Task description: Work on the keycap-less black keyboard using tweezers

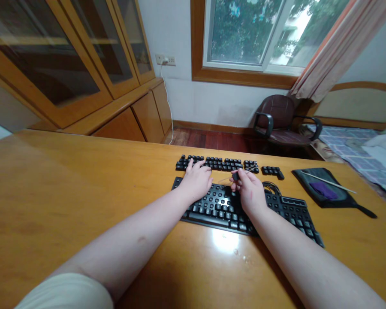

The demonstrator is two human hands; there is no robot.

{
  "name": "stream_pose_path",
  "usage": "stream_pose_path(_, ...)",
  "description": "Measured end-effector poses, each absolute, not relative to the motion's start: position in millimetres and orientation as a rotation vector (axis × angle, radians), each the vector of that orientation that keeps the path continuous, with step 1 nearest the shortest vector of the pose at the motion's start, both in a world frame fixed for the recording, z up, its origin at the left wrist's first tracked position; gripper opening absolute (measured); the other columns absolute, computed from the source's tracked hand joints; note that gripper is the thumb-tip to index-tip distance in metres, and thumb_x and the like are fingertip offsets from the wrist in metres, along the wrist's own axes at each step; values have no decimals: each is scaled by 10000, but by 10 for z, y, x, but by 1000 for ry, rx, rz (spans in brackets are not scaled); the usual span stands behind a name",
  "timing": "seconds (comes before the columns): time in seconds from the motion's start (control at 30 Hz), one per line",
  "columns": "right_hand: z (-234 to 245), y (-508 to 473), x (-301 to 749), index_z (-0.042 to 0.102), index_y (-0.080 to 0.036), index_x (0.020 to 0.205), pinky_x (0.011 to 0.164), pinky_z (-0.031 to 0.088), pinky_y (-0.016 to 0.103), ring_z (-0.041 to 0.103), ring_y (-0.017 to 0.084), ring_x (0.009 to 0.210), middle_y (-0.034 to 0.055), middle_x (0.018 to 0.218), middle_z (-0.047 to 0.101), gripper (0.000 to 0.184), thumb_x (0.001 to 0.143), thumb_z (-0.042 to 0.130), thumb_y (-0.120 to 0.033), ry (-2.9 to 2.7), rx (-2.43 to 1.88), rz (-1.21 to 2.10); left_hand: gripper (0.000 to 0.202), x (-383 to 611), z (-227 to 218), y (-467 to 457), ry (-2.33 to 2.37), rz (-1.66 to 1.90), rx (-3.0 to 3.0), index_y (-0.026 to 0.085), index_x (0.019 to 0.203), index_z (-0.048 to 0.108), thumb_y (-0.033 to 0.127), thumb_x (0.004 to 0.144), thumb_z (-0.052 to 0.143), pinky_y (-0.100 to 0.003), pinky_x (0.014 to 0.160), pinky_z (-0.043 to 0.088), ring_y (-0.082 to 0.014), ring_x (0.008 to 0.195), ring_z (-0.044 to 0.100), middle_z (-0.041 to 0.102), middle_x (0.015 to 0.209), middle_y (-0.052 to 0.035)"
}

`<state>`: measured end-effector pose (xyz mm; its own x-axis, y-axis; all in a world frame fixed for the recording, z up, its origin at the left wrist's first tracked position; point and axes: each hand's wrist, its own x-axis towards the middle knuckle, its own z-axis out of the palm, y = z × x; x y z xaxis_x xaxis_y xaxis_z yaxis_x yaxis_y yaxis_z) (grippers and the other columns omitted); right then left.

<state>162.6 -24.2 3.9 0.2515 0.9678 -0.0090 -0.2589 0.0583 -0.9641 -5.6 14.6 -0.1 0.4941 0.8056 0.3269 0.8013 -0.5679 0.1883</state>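
A black keyboard lies on the table, with many keycaps pulled off its upper rows and bare key stems showing there. Behind it, the removed black keycaps are laid out in rows. My left hand is over the keyboard's upper left edge, fingers spread, fingertips at the loose keycaps. Pinched in my right hand, above the upper middle of the keyboard, is what looks like a wire keycap puller: a small dark piece with thin wires about it. My right fingers partly hide it.
To the right lies a dark pouch with a purple cloth and a thin stick on it. The keyboard's cable is coiled behind its right part. Beyond the table are a chair and a glass-fronted cabinet.
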Motion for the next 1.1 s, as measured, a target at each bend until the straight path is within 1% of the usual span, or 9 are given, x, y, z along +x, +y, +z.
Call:
stream_pose_path(0.13, 43, -242, 1619, 638, -154, 784, 431, 402, 199, 503, 74, 426, 3, 603, 618, 318, 734, 631, -468, -838, -1107, 1114, 251, -56, 14, 138, 1465, 576, 2712, 201, 980, 677, 266, 820, 495, -561, 1080, 133, -276, 1212, 397, 637, 1118, -64)
stream_pose_path(0.27, 37, -246, 1619, 636, -151, 794, 429, 401, 199, 505, 79, 434, 12, 619, 623, 328, 739, 624, -474, -842, -1117, 1109, 244, -59, 9, 146, 1477, 528, 2690, 212, 961, 684, 264, 818, 493, -568, 1078, 129, -271, 1184, 423, 658, 1073, -61)
stream_pose_path(0.43, 45, -252, 1623, 633, -155, 799, 438, 407, 203, 506, 81, 442, 12, 629, 620, 336, 738, 619, -485, -853, -1121, 1115, 233, -53, 12, 143, 1478, 557, 2687, 208, 939, 678, 240, 813, 485, -564, 1075, 135, -268, 1172, 432, 661, 1043, -58)
stream_pose_path(0.63, 34, -241, 1623, 636, -157, 794, 432, 404, 203, 502, 76, 432, 8, 624, 619, 347, 729, 619, -498, -850, -1119, 1116, 223, -60, 79, 127, 1618, 723, 2602, 201, 974, 632, 217, 803, 489, -486, 1091, 184, -240, 1156, 445, 608, 1114, -69)
stream_pose_path(0.77, 35, -243, 1626, 640, -154, 797, 434, 405, 202, 510, 78, 441, 10, 621, 619, 336, 742, 615, -484, -849, -1111, 1126, 259, -77, 78, 138, 1731, 761, 2543, 185, 1032, 591, 231, 794, 502, -462, 1089, 207, -243, 1140, 451, 578, 1147, -87)
stream_pose_path(0.83, 46, -247, 1623, 638, -153, 791, 434, 406, 205, 511, 81, 441, 9, 618, 617, 330, 740, 620, -478, -847, -1114, 1128, 274, -78, 60, 143, 1756, 741, 2537, 191, 1050, 588, 241, 794, 504, -469, 1082, 217, -254, 1165, 431, 557, 1183, -93)
stream_pose_path(1.0, 67, -256, 1618, 637, -154, 788, 436, 409, 209, 503, 79, 432, 11, 622, 622, 339, 738, 617, -489, -844, -1127, 1120, 305, -66, 23, 141, 1750, 621, 2553, 244, 1091, 598, 276, 804, 501, -525, 1057, 222, -285, 1228, 366, 486, 1292, -87)
stream_pose_path(1.1, 62, -255, 1619, 637, -154, 789, 436, 410, 209, 505, 81, 435, 13, 621, 622, 341, 732, 622, -490, -847, -1130, 1119, 286, -66, 9, 142, 1703, 593, 2583, 269, 1061, 626, 274, 805, 498, -531, 1062, 207, -285, 1251, 339, 481, 1305, -69)
